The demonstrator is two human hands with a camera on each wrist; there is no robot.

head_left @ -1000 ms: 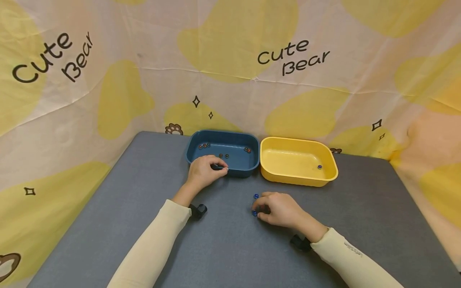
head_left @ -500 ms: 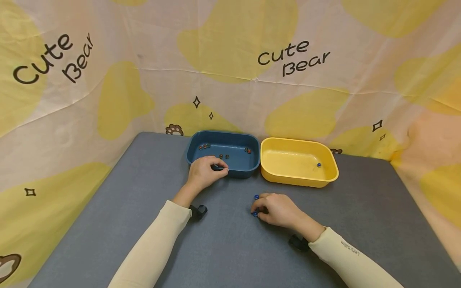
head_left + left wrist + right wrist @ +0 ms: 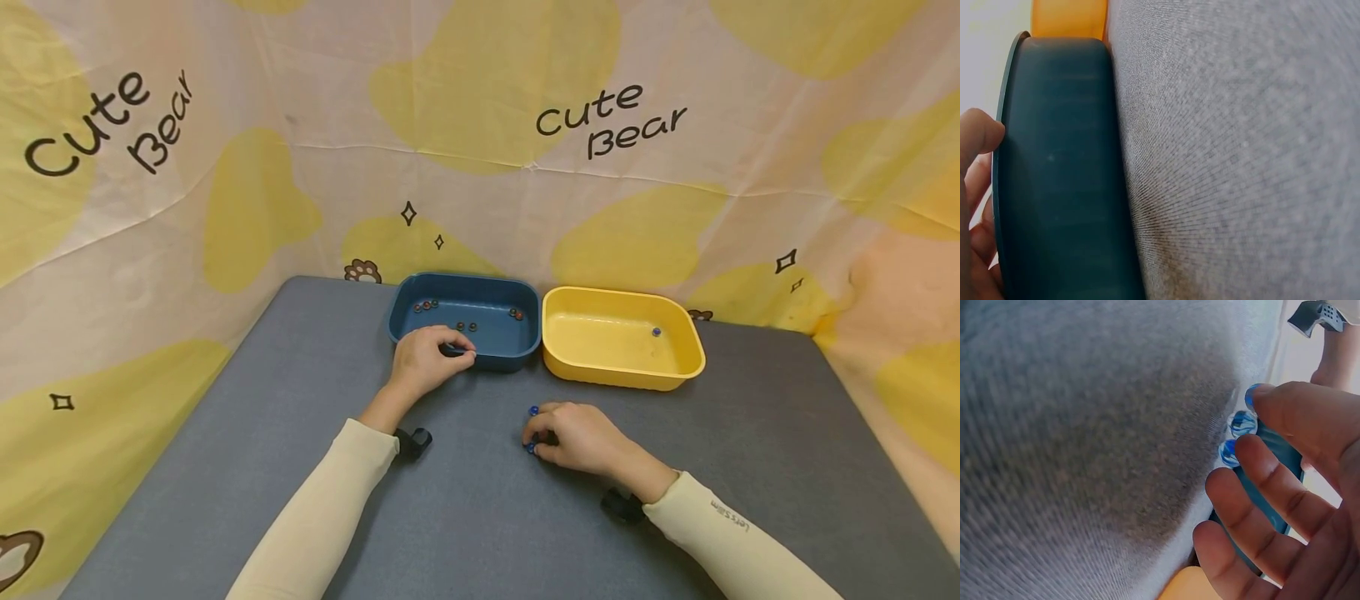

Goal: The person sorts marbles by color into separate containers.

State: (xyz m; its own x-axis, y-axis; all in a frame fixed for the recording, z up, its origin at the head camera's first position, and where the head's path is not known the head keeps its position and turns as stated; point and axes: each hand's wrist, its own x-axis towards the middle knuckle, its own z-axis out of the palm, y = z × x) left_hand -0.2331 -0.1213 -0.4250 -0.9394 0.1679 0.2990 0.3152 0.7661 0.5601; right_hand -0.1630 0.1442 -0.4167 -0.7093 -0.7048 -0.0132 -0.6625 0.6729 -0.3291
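Observation:
At the front rim of a dark blue plastic bin [image 3: 506, 362], my left hand [image 3: 426, 358] grips the edge. The left wrist view has the thumb on the rim and the other fingers behind the wall. My right hand [image 3: 581, 437] rests low over the table with loosely bent, spread fingers. In the right wrist view several blue glass marbles lie by its fingertips: one marble [image 3: 1251, 395] at the thumb, a swirled marble [image 3: 1242, 423] between thumb and index finger, another marble [image 3: 1229, 453] beside the index fingertip. None looks pinched.
A yellow bin [image 3: 611, 373] stands right of the blue one, with one blue marble [image 3: 656, 332] inside. Several brownish and reddish marbles [image 3: 426, 305] lie in the blue bin. A patterned cloth [image 3: 480, 167] hangs behind the grey table [image 3: 247, 433].
The blue marble in the yellow bin has rolled back and slightly left. My right hand has barely shifted beside the table marbles; the left hand stays at the blue bin's rim.

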